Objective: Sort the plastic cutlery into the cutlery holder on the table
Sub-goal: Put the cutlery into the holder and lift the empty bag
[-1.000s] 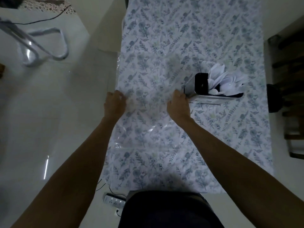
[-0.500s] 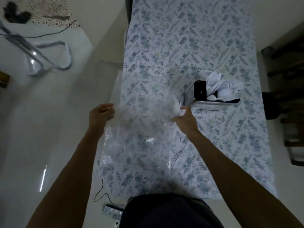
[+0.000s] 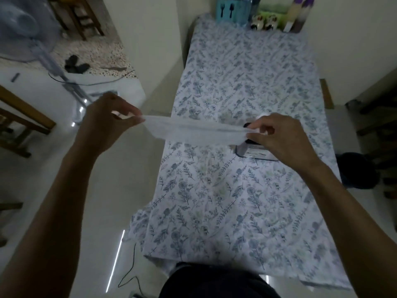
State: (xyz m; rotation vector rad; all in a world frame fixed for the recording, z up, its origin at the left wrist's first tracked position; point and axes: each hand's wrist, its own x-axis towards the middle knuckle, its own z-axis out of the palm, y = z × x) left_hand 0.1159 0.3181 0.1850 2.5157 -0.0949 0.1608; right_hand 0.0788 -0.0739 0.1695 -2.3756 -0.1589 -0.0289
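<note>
A clear plastic sheet (image 3: pixel 193 131) hangs stretched in the air between my two hands, above the table's left edge. My left hand (image 3: pixel 105 121) pinches its left end out over the floor. My right hand (image 3: pixel 281 138) pinches its right end just above the cutlery holder (image 3: pixel 255 152), a grey box with a dark opening on the floral tablecloth (image 3: pixel 247 201). My right hand hides most of the holder. Only a bit of white plastic cutlery (image 3: pixel 263 114) shows behind my knuckles.
At the table's far end stand a teal cutlery caddy (image 3: pixel 229 9), small mugs (image 3: pixel 263 24) and bottles (image 3: pixel 298 12). A standing fan (image 3: pixel 28 35) and wooden furniture (image 3: pixel 19 119) are on the left floor. A cable (image 3: pixel 131 274) runs near my feet.
Both hands lifted the plastic sheet off the tablecloth and pulled it taut in the air. The view tilted up, so the table's far end now shows.
</note>
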